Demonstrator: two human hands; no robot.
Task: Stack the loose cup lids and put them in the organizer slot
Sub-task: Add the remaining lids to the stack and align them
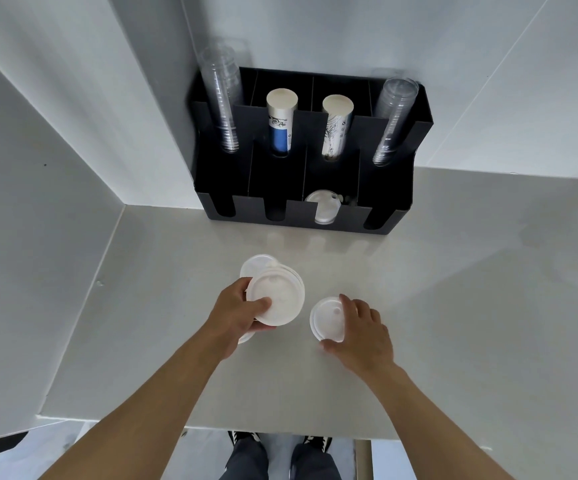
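My left hand (pixel 237 311) grips a tilted stack of white cup lids (pixel 279 296) just above the table, thumb on the top lid. Behind the stack another lid (pixel 254 265) lies flat, and a bit of a lid (pixel 246 338) peeks out under my left hand. My right hand (pixel 362 332) rests on a single white lid (pixel 327 318) lying on the table, fingers curled round its edge. The black organizer (pixel 398 223) stands at the back; its third front slot holds a few lids (pixel 322 204).
The organizer's back row holds two stacks of clear cups (pixel 221 98) (pixel 389 123) and two stacks of paper cups (pixel 280 123) (pixel 336 126). White walls (pixel 55 168) close the left and back. The table's near edge (pixel 280 429) is by my feet.
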